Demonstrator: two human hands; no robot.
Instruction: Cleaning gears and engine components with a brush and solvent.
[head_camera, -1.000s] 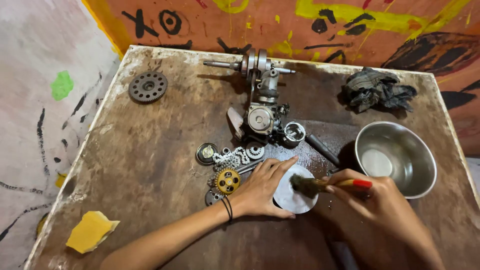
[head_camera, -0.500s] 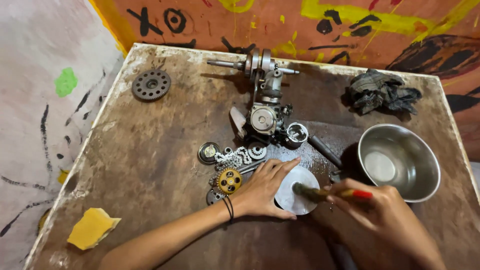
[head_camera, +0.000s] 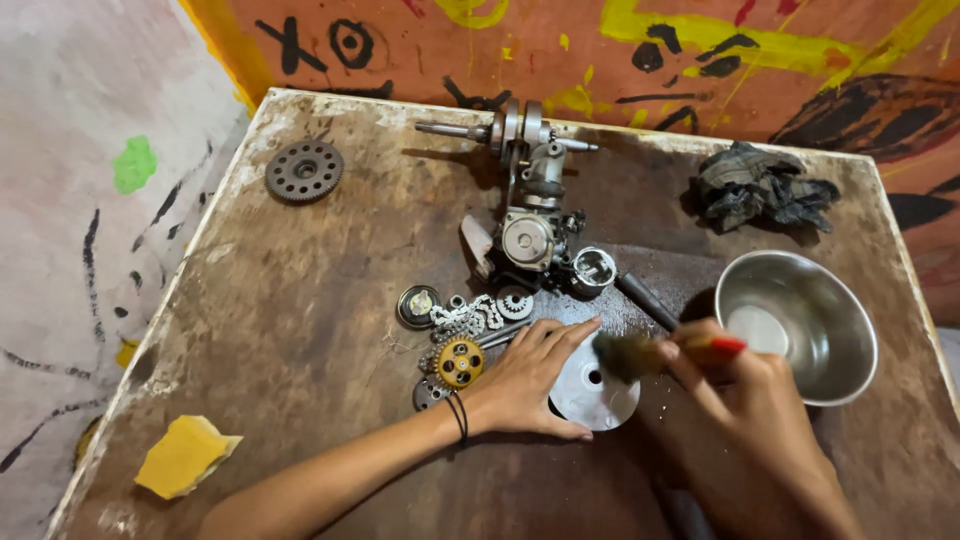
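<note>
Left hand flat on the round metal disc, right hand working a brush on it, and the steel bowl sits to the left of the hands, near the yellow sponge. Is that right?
Not quite. In the head view the steel bowl sits to the right of the hands, beside the right hand, far from the yellow sponge. The rest holds: the left hand lies on the round metal disc and the right holds the brush on it.

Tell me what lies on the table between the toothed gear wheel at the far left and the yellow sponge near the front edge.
Nothing: in the head view the stretch of table between the gear wheel and the yellow sponge is bare, stained wood.
</note>
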